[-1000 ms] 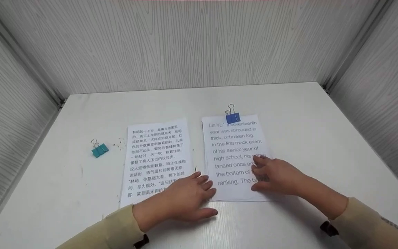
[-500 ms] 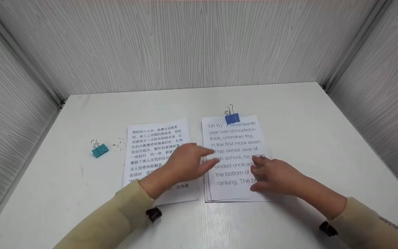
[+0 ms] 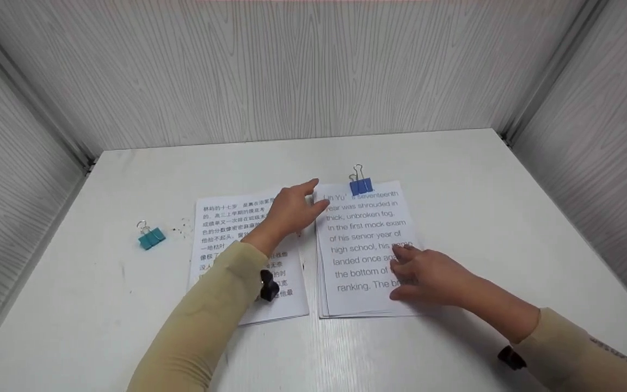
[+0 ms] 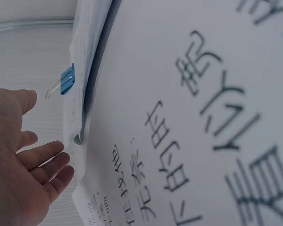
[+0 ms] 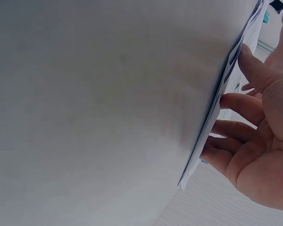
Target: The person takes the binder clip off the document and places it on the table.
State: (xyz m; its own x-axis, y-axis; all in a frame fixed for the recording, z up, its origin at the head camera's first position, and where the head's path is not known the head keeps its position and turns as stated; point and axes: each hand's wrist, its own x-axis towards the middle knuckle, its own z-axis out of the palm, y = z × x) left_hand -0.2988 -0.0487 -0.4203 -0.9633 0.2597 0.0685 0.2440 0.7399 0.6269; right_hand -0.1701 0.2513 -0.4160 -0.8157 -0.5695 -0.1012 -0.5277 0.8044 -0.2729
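My left hand reaches over the upper part of the left paper stack, printed with Chinese text. Its fingertips are near the upper left corner of the right paper stack, printed in English. In the left wrist view, the left hand's fingers are loosely extended and hold nothing. A blue binder clip sits at the right stack's top edge, handles pointing away. My right hand rests on that stack's lower right part. In the right wrist view, its fingertips touch the paper.
A teal binder clip lies on the white table left of the Chinese sheets. Small dark specks dot the table between them. Grey wood-grain panels stand at the back and both sides.
My left hand has moved from the lower gap between the stacks up and away, toward the right stack's upper left corner. The right hand stays in place on the right stack.
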